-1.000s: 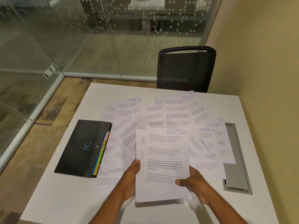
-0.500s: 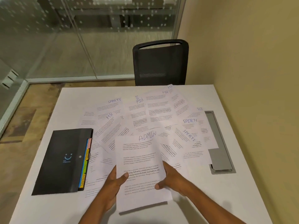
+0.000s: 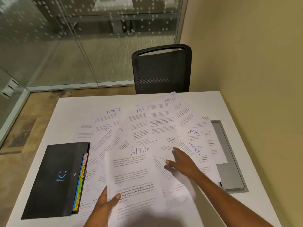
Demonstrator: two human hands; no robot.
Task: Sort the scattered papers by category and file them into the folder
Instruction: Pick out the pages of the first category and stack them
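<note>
My left hand pinches the lower left edge of a sheet headed ADMIN, held just above the table. My right hand is off that sheet, fingers spread, reaching over the loose papers to its right. Those papers lie fanned across the table with handwritten headings: SPORTS, HR, FIN. A black expanding folder lies shut at the left, coloured tabs sticking out along its right edge, one reading SPORTS.
The white table carries a grey cable hatch at its right side. A black mesh chair stands at the far edge. Glass walls rise behind and to the left, a beige wall to the right.
My right hand let go of the ADMIN sheet and moved up and right over the scattered papers. My left hand keeps hold of the sheet. The view shifted.
</note>
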